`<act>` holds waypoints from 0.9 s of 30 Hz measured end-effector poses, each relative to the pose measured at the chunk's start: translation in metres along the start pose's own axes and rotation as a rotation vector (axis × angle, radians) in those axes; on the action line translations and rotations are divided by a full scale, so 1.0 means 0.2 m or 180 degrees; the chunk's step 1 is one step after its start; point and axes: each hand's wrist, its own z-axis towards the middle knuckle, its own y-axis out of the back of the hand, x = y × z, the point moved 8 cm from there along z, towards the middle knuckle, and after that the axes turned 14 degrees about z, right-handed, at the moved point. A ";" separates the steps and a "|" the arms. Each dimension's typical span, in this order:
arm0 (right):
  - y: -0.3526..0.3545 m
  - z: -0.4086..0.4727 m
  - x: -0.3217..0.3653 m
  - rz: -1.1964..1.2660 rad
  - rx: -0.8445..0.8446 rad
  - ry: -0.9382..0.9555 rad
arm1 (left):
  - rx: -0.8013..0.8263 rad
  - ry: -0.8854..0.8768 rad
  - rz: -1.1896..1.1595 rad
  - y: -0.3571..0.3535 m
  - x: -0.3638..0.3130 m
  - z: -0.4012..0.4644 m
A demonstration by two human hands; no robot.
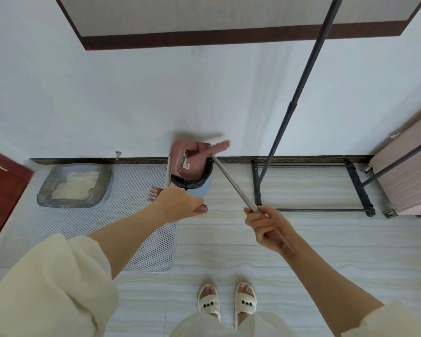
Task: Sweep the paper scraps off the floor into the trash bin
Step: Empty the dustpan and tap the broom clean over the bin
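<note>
A pink dustpan (188, 164) with a label on its inner face is tipped up over the trash bin (199, 182), its long metal handle (167, 173) running down toward the viewer. The bin, lined with a black bag, stands on the floor against the wall. A pink broom head (209, 150), blurred, sits at the dustpan's mouth above the bin, on a slanting metal pole (233, 182).

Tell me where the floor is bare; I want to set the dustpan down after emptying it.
Bare tile lies between the mat and the rack base, ahead of the slippers. It is crowded by the wall: dustpan over the trash bin, litter tray left.
</note>
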 end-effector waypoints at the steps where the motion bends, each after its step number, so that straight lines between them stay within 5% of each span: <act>1: 0.05 -0.01 0.04 -0.0448 -0.0542 0.0142 | 0.0007 -0.0028 0.0053 0.00 0.00 0.00; 4: 0.05 -0.06 0.12 -0.1323 -0.1287 0.0511 | -0.0211 -0.0333 0.0256 0.00 -0.05 0.01; 9: 0.04 -0.10 0.11 -0.1099 -0.1152 0.0542 | -0.0204 0.0003 0.0013 0.00 0.05 -0.04; 15: -0.02 -0.10 0.16 -0.1651 -0.1179 0.0765 | -0.0188 -0.0268 0.0230 -0.04 0.01 -0.10; 27: -0.10 -0.23 0.35 -0.3872 -0.1491 0.0946 | -0.0016 -0.0058 0.0036 -0.06 0.09 -0.14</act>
